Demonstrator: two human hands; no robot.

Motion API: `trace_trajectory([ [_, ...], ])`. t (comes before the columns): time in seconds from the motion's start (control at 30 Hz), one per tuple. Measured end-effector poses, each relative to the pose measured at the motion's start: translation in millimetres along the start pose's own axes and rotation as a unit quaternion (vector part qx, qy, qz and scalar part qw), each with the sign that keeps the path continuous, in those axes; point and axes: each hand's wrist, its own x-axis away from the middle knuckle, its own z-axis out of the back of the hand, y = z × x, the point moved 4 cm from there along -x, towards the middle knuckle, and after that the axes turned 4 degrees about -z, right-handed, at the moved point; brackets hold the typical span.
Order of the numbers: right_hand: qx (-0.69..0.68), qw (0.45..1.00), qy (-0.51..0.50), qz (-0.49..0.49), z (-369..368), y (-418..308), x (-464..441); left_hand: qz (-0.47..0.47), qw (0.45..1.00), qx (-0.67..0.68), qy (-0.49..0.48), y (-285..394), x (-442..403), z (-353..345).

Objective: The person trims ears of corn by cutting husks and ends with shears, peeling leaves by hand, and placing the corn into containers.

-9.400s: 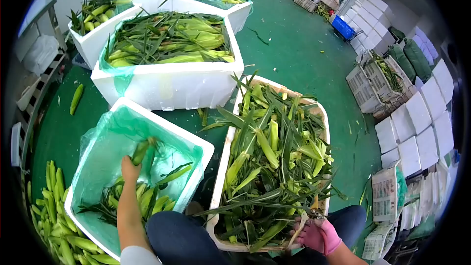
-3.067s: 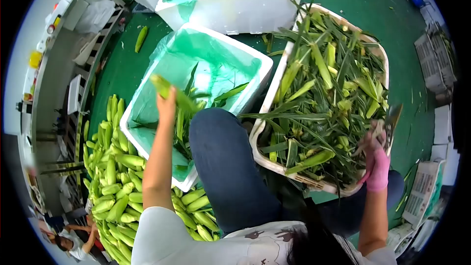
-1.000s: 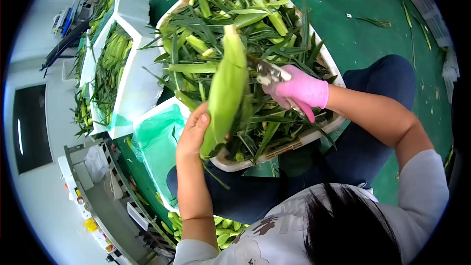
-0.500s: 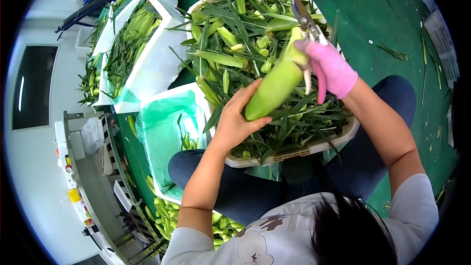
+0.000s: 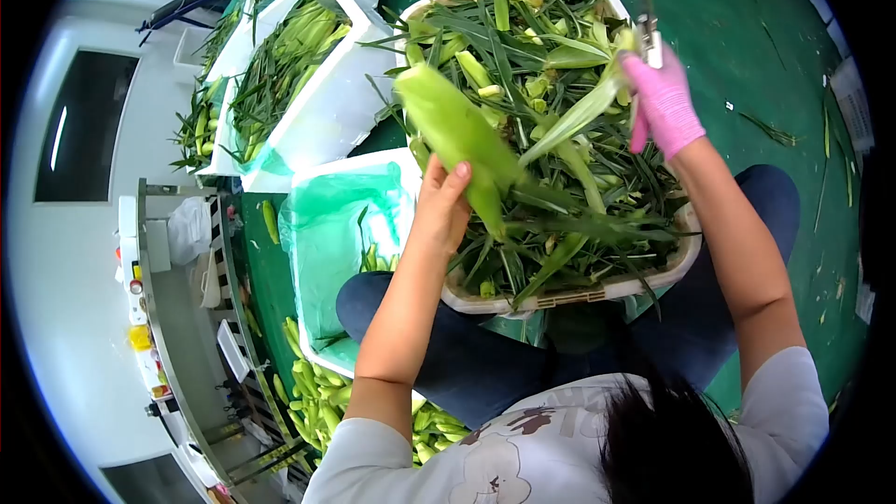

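My left hand (image 5: 444,203) is closed around the lower part of a green ear of corn (image 5: 453,121), which tilts up to the left and is smeared by motion. My right hand (image 5: 666,103), in a pink glove, grips pruning shears (image 5: 649,26) with the blades pointing up. A long pale husk leaf (image 5: 581,119) stretches from the gloved fingers towards the ear; whether it is still attached is blurred. Both hands are over a white basket (image 5: 569,297) heaped with husks, leaves and cut stubs.
Left of the basket stands a white box lined with green plastic (image 5: 313,224), some corn inside. Behind it are white foam boxes (image 5: 308,103) full of leafy corn. A heap of trimmed ears (image 5: 322,401) lies by my left knee. A metal rack (image 5: 154,289) runs along the left.
The ear has swung left and up, away from my right hand. My right hand has moved right and now has the husk leaf trailing from it. The shears have turned more upright.
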Motion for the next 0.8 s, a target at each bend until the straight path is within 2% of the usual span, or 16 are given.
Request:
trace_trajectory([
  [0.03,0.065,0.996,0.048,0.047,12,-16,1,-0.012,0.999,0.013,0.042,4,5,2],
  [0.1,0.202,0.979,0.002,0.026,22,-33,-1,-0.049,0.998,-0.031,0.014,24,0,10],
  [0.13,0.382,0.915,0.036,0.127,18,-34,-7,-0.08,0.996,-0.037,0.03,33,-1,5],
  [0.17,0.449,0.886,0.004,0.118,15,-31,-3,-0.113,0.991,-0.071,0.03,38,-4,3],
  [0.27,0.52,0.838,0.075,0.151,7,-32,2,-0.18,0.972,-0.15,0.034,47,-1,-2],
  [0.33,0.544,0.806,0.121,0.2,13,-37,-5,-0.264,0.94,-0.21,-0.043,51,-1,6],
  [0.37,0.554,0.801,0.123,0.191,18,-39,-7,-0.303,0.919,-0.239,-0.081,51,1,8],
  [0.43,0.463,0.823,0.139,0.299,16,-47,8,-0.307,0.916,-0.237,-0.105,49,3,1],
  [0.47,0.345,0.91,-0.005,0.23,12,-46,19,-0.31,0.917,-0.22,-0.122,45,2,-2],
  [0.5,0.214,0.954,-0.149,0.15,-1,-54,44,-0.312,0.918,-0.202,-0.136,39,2,-6],
  [0.57,0.067,0.947,-0.315,0.008,-30,-56,95,-0.209,0.962,-0.093,-0.152,31,10,-22],
  [0.6,0.103,0.931,-0.332,0.111,-40,-43,100,-0.165,0.974,-0.038,-0.149,26,12,-28],
  [0.67,0.16,0.902,-0.354,0.188,-55,-25,110,-0.101,0.983,0.039,-0.145,16,14,-40],
  [0.73,0.215,0.892,-0.372,0.142,-61,-21,115,-0.029,0.988,0.101,-0.11,8,17,-44],
  [0.77,0.221,0.89,-0.37,0.151,-60,-24,117,0.004,0.987,0.131,-0.093,5,16,-45],
  [0.8,0.228,0.887,-0.369,0.159,-59,-26,121,0.037,0.99,0.104,-0.085,-3,17,-43],
])
